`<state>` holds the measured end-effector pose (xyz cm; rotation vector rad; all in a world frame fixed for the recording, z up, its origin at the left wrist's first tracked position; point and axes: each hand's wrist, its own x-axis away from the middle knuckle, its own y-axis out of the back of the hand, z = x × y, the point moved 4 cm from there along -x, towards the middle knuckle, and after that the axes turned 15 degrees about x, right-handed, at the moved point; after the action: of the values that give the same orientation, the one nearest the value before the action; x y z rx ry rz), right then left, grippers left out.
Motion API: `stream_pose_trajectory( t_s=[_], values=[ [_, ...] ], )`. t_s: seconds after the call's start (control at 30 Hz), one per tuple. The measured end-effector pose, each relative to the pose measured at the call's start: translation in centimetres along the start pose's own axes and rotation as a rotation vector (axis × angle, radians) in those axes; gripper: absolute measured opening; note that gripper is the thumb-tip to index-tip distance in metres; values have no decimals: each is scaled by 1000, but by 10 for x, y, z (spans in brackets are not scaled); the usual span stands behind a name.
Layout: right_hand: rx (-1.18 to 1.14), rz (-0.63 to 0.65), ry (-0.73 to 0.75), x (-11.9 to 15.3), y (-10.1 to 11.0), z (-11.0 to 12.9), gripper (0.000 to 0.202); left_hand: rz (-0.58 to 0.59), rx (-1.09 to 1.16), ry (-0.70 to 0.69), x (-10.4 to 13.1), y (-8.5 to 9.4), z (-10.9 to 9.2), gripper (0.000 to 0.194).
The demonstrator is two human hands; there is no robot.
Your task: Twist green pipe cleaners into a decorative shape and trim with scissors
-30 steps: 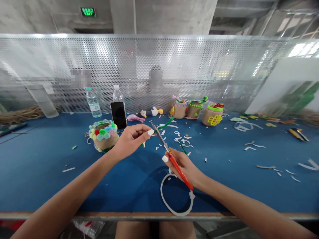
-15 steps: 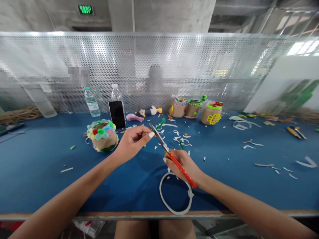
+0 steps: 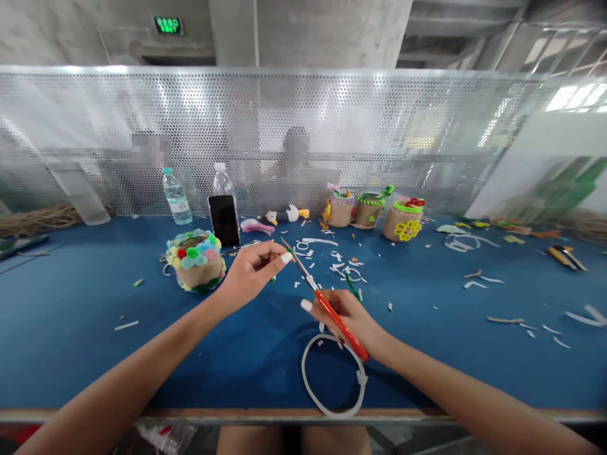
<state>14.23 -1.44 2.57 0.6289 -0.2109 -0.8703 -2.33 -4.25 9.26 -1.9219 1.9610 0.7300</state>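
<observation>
My left hand [image 3: 256,268] pinches a short green pipe cleaner [image 3: 290,251]; only its tip shows at the thumb and fingertips. In my right hand [image 3: 348,316] is a pair of scissors [image 3: 339,323] with red handles, its blades pointing up and left and nearly together. Their tips lie right by the green tip. To the left of my left hand stands a burlap-wrapped jar [image 3: 196,265] ringed with coloured pompoms. Below my right hand a white hoop [image 3: 306,387] lies flat near the table's front edge.
White scraps [image 3: 336,265] and a green pipe cleaner piece [image 3: 351,285] are scattered beyond my hands. A phone [image 3: 224,220] leans before a bottle, with another water bottle [image 3: 176,201] beside it. Three decorated jars [image 3: 402,221] stand behind. A yellow utility knife [image 3: 566,257] lies right.
The green length that stuck out past the blades is gone from between hand and scissors. The scissor blades have closed, and my right thumb has shifted left.
</observation>
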Motion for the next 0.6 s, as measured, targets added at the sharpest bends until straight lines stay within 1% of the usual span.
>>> stream_pose_trajectory(
  t_s=[0.17, 0.27, 0.33, 0.47, 0.53, 0.6],
  values=[
    [-194, -33, 18, -1, 8, 6, 46, -29, 46, 36, -2, 7, 7, 18],
    [-288, -92, 65, -4, 18, 7, 52, -22, 65, 71, -4, 10, 13, 21],
    [-320, -140, 83, -6, 25, 6, 53, -23, 65, 96, -6, 11, 18, 18],
    [-284, -196, 57, -10, 37, -3, 51, -34, 41, 141, -7, 11, 29, 19],
    [-204, -210, 10, -12, 45, -9, 47, -31, 27, 171, -6, 10, 34, 20],
    [-80, -236, -51, -15, 57, -17, 38, -7, 5, 208, -5, 9, 38, 24]
  ],
)
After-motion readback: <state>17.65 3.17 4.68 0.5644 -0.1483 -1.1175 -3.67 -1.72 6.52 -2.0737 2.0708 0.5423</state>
